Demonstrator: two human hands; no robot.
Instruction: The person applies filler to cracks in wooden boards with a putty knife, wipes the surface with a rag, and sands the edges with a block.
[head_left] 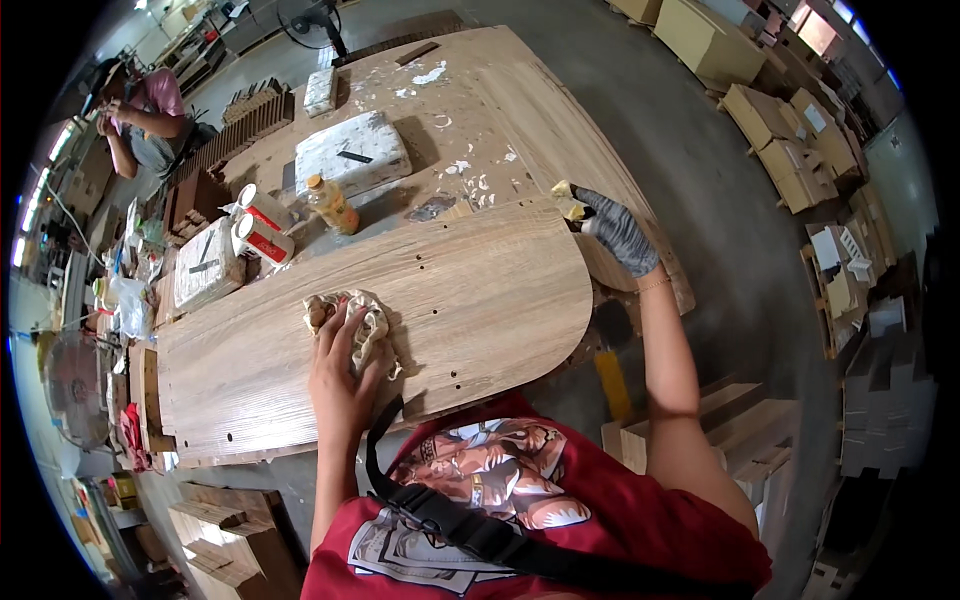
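Note:
A long wood-grain board [480, 300] with one rounded end and several small drilled holes lies across the worktable in front of me. Bare and curled over a crumpled cream rag [368, 325], my left hand [343, 365] presses it on the board's left half. My right hand [617, 235] wears a grey knit glove and is at the board's far right corner. Its fingers are closed on a small yellowish cloth [570, 200] against the edge. The underside of the rag and the right palm are hidden.
Beyond the board stand a bottle of orange liquid [332, 204], two white-and-red containers [262, 238] and a white wrapped block [352, 152]. Stacked brown strips [240, 130] line the table's left side. A person [145, 115] works at far left. Cartons [780, 140] stand on the right.

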